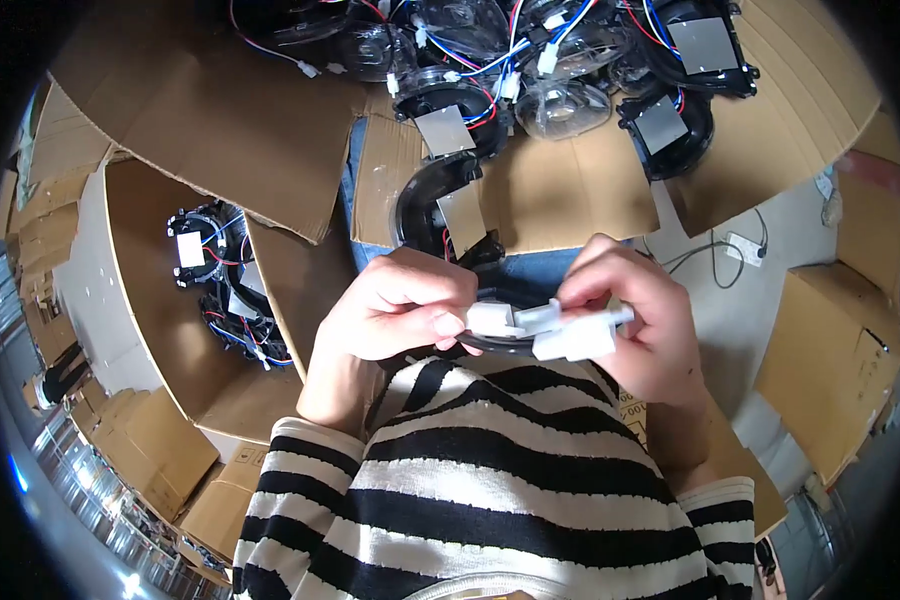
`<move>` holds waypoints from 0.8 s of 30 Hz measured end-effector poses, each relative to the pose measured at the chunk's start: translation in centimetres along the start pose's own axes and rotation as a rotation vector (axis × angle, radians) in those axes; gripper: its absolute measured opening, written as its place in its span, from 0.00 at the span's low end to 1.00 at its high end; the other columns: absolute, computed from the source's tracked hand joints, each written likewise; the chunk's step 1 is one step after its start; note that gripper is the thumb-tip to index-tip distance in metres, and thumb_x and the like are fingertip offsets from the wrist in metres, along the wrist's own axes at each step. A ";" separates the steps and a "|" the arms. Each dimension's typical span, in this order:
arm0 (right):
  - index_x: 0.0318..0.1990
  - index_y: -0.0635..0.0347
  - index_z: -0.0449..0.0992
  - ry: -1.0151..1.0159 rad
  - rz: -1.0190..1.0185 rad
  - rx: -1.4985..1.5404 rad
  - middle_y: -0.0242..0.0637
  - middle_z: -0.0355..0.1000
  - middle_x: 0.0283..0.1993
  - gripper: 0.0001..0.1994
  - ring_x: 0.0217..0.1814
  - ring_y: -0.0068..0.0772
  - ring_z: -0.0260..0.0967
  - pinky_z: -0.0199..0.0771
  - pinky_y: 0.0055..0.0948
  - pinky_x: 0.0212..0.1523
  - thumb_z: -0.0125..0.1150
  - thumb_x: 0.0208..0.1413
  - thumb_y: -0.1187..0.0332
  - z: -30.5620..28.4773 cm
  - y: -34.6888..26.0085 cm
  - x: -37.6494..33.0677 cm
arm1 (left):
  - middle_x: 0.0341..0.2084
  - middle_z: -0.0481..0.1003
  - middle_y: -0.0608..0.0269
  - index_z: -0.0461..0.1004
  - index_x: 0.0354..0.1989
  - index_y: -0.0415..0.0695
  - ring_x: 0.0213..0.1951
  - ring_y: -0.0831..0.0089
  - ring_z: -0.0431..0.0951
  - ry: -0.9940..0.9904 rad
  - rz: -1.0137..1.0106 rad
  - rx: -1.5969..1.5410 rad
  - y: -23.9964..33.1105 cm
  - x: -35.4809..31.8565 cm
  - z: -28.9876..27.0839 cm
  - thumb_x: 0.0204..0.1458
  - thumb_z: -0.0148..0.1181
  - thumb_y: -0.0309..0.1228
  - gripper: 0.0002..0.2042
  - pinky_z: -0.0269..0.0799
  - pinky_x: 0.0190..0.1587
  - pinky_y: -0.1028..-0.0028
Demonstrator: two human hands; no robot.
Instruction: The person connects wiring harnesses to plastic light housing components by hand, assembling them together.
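Observation:
In front of my striped shirt, both hands are raised close together over a black cable. My left hand (400,305) is closed, its thumb and fingers pinching beside a white plastic connector (490,319). My right hand (645,315) is closed around a second white connector (578,338), slightly blurred, that points toward the first. Under the connectors runs a dark cable or rim (500,347); the fingers hide where it leads. Just beyond my left hand, a curved black housing (420,205) with a square silver plate (461,215) lies against the cardboard, red wires below it.
Ahead, an open carton flap (570,190) carries several black units, clear plastic parts (562,108) and coloured wires with white plugs. At left, a deep carton (150,300) holds more black units (245,320). A power strip (745,250) with cable lies on the floor, near a box (820,360).

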State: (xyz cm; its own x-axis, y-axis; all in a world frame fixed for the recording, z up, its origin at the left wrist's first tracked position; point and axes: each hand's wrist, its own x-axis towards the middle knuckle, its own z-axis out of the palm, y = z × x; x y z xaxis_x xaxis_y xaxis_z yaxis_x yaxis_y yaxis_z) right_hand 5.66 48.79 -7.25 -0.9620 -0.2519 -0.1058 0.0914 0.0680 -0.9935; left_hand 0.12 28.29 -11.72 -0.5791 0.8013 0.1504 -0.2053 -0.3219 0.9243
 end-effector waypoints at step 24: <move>0.25 0.66 0.65 0.125 0.055 -0.170 0.38 0.61 0.19 0.03 0.18 0.30 0.58 0.56 0.23 0.20 0.51 0.40 0.78 -2.5 0.5 -1.6 | 0.24 0.71 0.59 0.70 0.27 0.33 0.27 0.76 0.68 0.250 -0.399 -0.025 1.1 0.9 0.3 0.42 0.55 0.29 0.09 0.62 0.30 0.79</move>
State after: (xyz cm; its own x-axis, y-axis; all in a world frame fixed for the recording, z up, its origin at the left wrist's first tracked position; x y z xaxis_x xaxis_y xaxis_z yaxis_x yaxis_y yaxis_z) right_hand 6.64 51.61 -7.50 -0.9821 -0.1222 -0.1430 0.1101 0.2432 -0.9637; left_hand -0.44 28.84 -10.51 -0.6230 0.7194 -0.3070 -0.4674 -0.0277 0.8836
